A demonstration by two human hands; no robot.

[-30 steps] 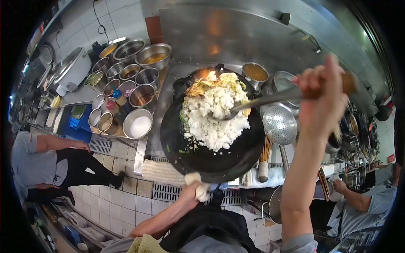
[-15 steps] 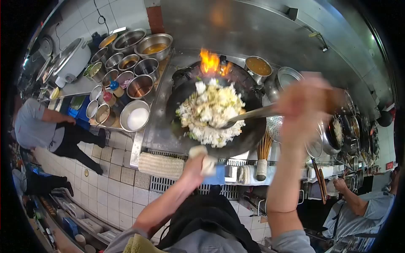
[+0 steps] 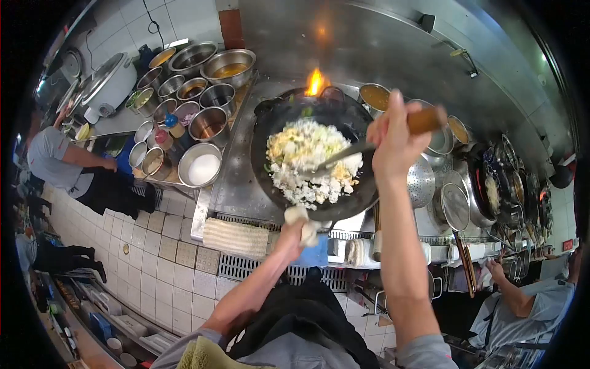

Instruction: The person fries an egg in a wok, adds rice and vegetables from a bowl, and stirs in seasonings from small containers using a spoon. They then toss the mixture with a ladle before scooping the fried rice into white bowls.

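A large dark wok [image 3: 261,132] stands over the burner, with fried rice [image 3: 316,138] in it, white grains mixed with egg and bits of green. My left hand [image 3: 291,241] is closed around a folded pale cloth [image 3: 295,215] at the wok's near edge; the cloth hides the grip beneath. My right hand [image 3: 398,144] is wrapped round a ladle [image 3: 351,151], whose wooden handle end [image 3: 428,120] sticks out past the fist. The ladle slants down to the left, and its head is partly buried in the rice.
A flame [image 3: 315,82] burns behind the wok. Left are several metal pots, squeeze bottles [image 3: 174,126] and a bowl of white powder [image 3: 202,170]. To the right lie a perforated strainer [image 3: 421,183] and a mesh skimmer [image 3: 455,206]. Co-workers stand at left [image 3: 58,157] and right [image 3: 522,313].
My right hand has moved left and slightly down with the ladle. My left hand has shifted a little right. The rice has slid and spread in the wok, and the flame has shrunk.
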